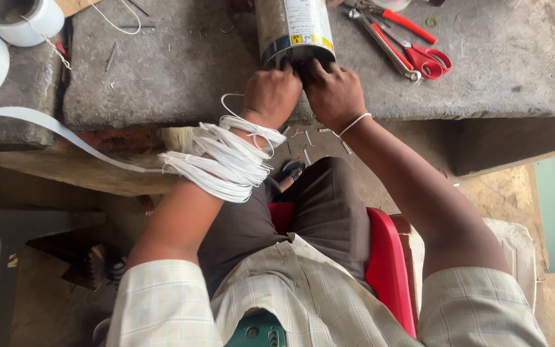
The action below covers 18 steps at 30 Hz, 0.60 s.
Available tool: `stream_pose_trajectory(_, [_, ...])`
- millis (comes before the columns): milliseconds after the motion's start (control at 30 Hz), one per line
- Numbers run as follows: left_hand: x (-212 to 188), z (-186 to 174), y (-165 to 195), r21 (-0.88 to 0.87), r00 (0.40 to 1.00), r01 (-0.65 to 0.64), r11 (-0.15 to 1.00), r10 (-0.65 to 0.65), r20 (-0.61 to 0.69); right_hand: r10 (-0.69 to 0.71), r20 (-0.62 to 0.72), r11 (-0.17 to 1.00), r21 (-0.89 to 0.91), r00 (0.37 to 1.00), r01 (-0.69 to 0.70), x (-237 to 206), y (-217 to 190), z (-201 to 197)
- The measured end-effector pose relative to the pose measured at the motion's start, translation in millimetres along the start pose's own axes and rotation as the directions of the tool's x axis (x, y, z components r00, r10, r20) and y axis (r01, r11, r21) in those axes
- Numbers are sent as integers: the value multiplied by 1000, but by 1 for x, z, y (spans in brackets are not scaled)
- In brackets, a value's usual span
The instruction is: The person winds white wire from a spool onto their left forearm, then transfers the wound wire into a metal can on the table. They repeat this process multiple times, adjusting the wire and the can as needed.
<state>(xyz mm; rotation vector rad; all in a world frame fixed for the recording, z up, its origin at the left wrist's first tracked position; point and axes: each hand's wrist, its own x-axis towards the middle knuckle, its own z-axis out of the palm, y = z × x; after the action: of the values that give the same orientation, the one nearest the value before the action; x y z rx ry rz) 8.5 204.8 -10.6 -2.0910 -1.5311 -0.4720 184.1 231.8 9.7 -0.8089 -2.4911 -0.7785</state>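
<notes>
Both forearms are reaching forward and converging, the left hand [271, 96] and the right hand [333, 95] sitting knuckles-up side by side, nearly touching, with fingers curling down out of sight.

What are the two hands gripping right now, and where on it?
Both the left hand and right hand press fingertips into the near open end of the metal cylinder.

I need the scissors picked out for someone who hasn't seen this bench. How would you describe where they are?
Start at the grey stone bench and find the metal cylinder that the left hand and right hand are pressed against. To the cylinder's right lie the scissors, just beyond a pair of pliers. The scissors have red looped handles, while the pliers have straight red grips.
</notes>
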Motion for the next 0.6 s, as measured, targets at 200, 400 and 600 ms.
stream_pose_trajectory(200, [-3, 0, -1, 27, 1000, 2, 1000, -2, 24, 29, 30, 994, 103, 999, -32, -4, 3, 11])
stream_pose_trajectory(400, [8, 18, 1, -86, 988, 127, 988, -118, 105, 153, 52, 976, 149, 987, -159, 2, 3, 24])
stream_pose_trajectory(600, [0, 19, -8, -10, 997, -10, 1000, 10, 76, 138, 34, 956, 255, 990, -142, 4, 6, 19])
